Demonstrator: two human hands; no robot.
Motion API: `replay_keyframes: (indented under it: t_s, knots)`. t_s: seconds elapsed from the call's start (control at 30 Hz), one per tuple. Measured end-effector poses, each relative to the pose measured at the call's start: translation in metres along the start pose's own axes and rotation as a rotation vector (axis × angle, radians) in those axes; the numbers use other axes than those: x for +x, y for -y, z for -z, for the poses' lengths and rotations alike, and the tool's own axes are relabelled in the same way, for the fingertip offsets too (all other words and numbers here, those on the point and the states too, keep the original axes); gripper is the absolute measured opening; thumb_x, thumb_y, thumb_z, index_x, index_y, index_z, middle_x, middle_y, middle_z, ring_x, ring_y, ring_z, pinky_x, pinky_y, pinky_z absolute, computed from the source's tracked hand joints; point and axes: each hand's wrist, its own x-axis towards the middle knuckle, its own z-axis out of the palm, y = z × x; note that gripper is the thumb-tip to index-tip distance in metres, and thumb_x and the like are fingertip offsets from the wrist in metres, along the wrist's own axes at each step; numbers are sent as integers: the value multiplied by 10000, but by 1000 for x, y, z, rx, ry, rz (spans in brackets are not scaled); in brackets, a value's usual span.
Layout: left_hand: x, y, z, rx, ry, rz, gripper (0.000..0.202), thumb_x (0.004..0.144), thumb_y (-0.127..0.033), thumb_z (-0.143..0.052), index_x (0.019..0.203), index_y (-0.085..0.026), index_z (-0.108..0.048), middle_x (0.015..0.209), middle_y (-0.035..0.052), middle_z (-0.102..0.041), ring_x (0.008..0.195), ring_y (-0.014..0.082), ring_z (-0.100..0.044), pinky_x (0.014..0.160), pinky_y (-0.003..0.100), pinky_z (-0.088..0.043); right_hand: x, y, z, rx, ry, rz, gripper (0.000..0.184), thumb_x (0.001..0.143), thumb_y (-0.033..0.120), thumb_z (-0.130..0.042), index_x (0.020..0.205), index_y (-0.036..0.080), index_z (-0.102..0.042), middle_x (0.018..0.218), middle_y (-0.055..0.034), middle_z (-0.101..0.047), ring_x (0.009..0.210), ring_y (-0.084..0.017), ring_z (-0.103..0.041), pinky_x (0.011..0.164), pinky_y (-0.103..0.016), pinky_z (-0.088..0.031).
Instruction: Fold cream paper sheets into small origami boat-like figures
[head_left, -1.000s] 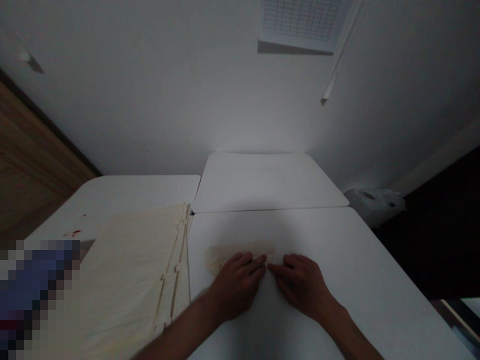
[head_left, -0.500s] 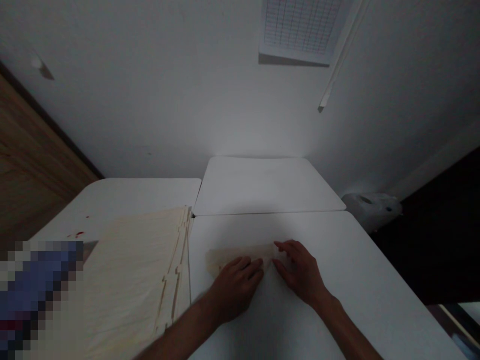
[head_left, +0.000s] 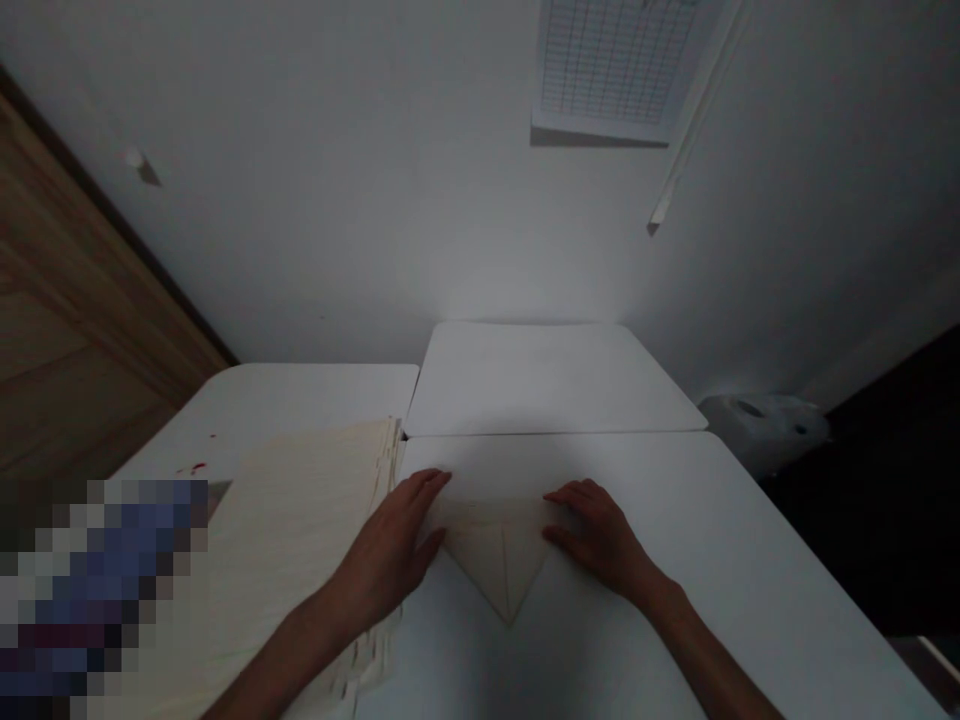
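Note:
A thin cream sheet [head_left: 480, 555], folded so that a point faces me, lies on the white tabletop with a crease or seam down its middle. I cannot tell what it is made of. At its left end is my left hand [head_left: 397, 535], thumb and fingers spread apart around the corner, fingertips beyond the far edge. My right hand [head_left: 600, 535] is at the opposite end, with fingertips and thumb touching the sheet's edge and a gap between them. Both hands are open. The sheet's outer corners are partly hidden by the hands.
A stack of large cream sheets [head_left: 315, 510] with uneven edges lies on the left table. Small red marks [head_left: 198, 467] are on that table. A blurred-out blue shape [head_left: 120, 560] covers the lower left. Behind stands a wall with a gridded paper [head_left: 611, 70]; a plastic-wrapped bundle [head_left: 765, 425] sits at right.
My left hand has lifted off the middle of the sheet and moved left to its end, uncovering the folded point. My right hand stays at the right end. The view has shifted slightly.

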Motion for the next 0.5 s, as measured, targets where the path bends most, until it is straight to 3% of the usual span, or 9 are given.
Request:
replay_keyframes:
  t_s: [0.17, 0.37, 0.5]
  knots:
    - [4, 7, -10, -137, 98, -23, 418, 824, -175, -550, 1236, -212, -488, 1205, 80, -563, 1119, 231, -528, 959, 415, -434, 2, 3, 2, 34, 5, 2, 151, 814, 304, -670, 945, 232, -650, 909, -12, -667, 886, -186, -586, 893, -370, -420]
    - [13, -3, -6, -180, 175, -57, 90, 842, -170, -526, 890, -177, -602, 895, 46, -600, 892, 204, -562, 792, 342, -457, 2, 2, 2, 55, -10, 40, 40, 780, 238, -710, 801, 233, -676, 836, 3, -657, 819, -160, -586, 792, -308, -438]
    - [13, -3, -6, -233, 188, -88, 143, 807, -64, -512, 774, -177, -594, 838, 30, -578, 855, 183, -540, 750, 298, -439, 1, -6, -2, 53, -26, 77, 121, 728, 121, -721, 758, 236, -698, 825, -7, -656, 800, -165, -582, 739, -292, -439]
